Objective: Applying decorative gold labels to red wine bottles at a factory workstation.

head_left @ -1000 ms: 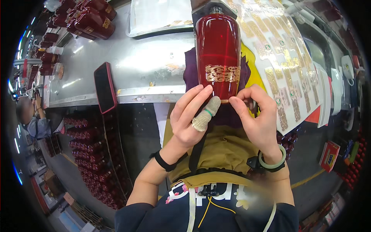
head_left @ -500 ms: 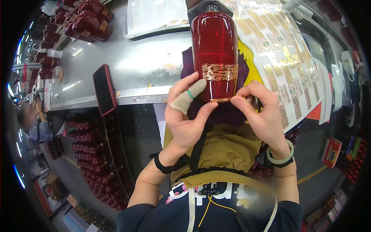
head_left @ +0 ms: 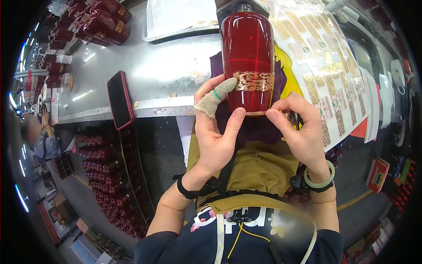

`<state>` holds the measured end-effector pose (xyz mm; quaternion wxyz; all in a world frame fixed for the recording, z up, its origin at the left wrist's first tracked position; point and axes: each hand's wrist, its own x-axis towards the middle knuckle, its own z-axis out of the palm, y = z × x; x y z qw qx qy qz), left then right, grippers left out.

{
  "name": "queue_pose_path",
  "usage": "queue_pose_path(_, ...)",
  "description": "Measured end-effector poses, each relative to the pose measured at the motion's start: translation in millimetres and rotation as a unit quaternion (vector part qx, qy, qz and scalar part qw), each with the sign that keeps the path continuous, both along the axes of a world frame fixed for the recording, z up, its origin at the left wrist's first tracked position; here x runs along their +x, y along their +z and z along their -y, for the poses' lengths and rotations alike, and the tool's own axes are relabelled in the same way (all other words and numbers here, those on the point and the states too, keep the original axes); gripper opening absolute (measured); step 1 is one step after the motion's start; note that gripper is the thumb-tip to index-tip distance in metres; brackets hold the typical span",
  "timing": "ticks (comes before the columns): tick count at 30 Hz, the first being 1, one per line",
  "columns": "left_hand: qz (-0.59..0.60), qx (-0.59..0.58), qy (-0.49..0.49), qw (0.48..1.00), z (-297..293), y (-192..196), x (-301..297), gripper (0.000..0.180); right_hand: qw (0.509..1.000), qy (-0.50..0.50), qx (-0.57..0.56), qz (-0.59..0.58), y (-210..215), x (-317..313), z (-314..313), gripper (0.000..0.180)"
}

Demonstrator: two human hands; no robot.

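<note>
A dark red glass bottle (head_left: pixel 247 46) lies on purple cloth (head_left: pixel 216 66), its neck pointing away from me. A gold filigree band (head_left: pixel 255 82) runs across its lower part, and a thin gold line edges the base. My left hand (head_left: pixel 215 127) grips the bottle's lower left side. Its forefinger, in a knitted finger cover (head_left: pixel 213 99) with a green band, rests by the end of the gold band; the thumb presses near the base. At the lower right corner, my right hand (head_left: pixel 301 125) pinches the base edge between thumb and forefinger. Its other fingers are curled and partly hidden.
A phone in a red case (head_left: pixel 119 100) lies at the metal table's (head_left: pixel 154 79) front edge. Sheets of gold decals (head_left: pixel 329 66) cover the right side. More red bottles (head_left: pixel 105 28) stand far left, near a white tray (head_left: pixel 176 20). Another person (head_left: pixel 46 141) works at the far left.
My left thumb has moved up from the base edge onto the bottle's lower front. The right hand keeps its pinch at the corner. The view has shifted slightly.
</note>
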<state>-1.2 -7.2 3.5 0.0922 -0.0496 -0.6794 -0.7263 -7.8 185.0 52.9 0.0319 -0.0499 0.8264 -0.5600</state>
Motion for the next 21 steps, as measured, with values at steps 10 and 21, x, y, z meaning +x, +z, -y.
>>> queue_pose_path(10, -0.009, -0.017, 0.009, 1.0, -1.0, -0.6, 0.4, 0.045, 1.0, 0.01, 0.008, 0.002, 2.4, 0.0, -0.7, 0.012)
queue_pose_path(21, -0.023, -0.044, 0.002, 0.999, -1.9, 0.9, 0.1, 0.05, 0.999, 0.013, 0.029, -0.022, 12.9, 4.1, 0.8, 0.009)
